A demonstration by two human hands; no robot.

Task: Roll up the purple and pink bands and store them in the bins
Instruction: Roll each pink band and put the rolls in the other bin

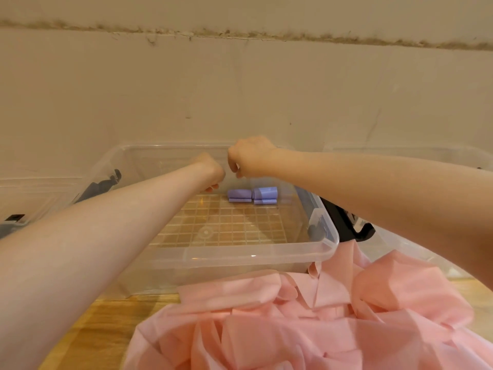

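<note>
Left hand (pixel 210 170) seen from behind, fingers curled out of sight — grasp unreadable. Pink bands (pixel 306 324) cut off at bottom edge; right bin (pixel 416 153) mostly behind forearm.

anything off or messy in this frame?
Mostly tidy: two rolled purple bands sit side by side at the far wall of the clear plastic bin. The pink bands lie unrolled in a crumpled heap in front.

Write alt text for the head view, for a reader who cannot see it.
Two bare arms reach over a clear plastic bin, the left hand and right hand curled above two rolled purple bands at its far side. A heap of pink bands lies unrolled on the wooden table in front.
</note>
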